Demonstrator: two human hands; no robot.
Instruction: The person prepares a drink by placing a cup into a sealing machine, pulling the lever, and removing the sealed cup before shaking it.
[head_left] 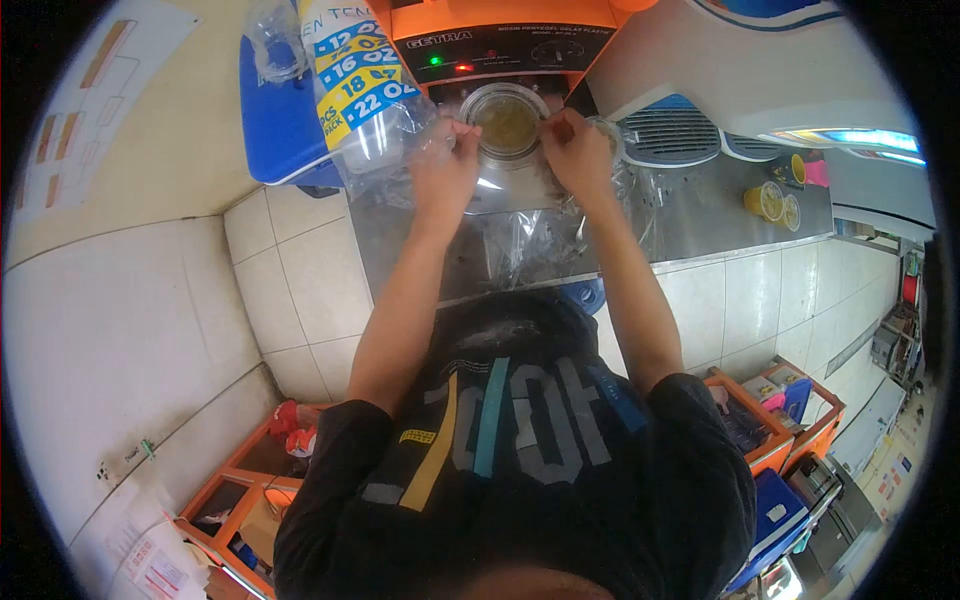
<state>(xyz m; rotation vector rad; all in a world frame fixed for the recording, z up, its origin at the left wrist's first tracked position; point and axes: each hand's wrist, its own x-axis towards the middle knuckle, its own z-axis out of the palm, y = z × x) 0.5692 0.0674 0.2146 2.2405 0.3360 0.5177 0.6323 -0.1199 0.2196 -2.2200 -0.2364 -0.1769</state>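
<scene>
A clear plastic cup (508,124) with a yellowish drink stands in the round holder of an orange cup sealing machine (500,50), seen from above. My left hand (447,162) is at the left side of the cup's rim, with thumb and forefinger pinched together. On the opposite side my right hand (578,152) has its fingers closed in the same way near the rim. What lies between the fingertips is too small to make out. Beside my left hand hangs a clear printed bag of plastic cups (370,120).
Loose clear plastic film (525,245) lies on the metal counter (700,215) in front of the machine. Filled cups (765,202) stand at the right. A vented appliance base (670,132) is beyond my right hand, and a blue box (270,120) is at the left.
</scene>
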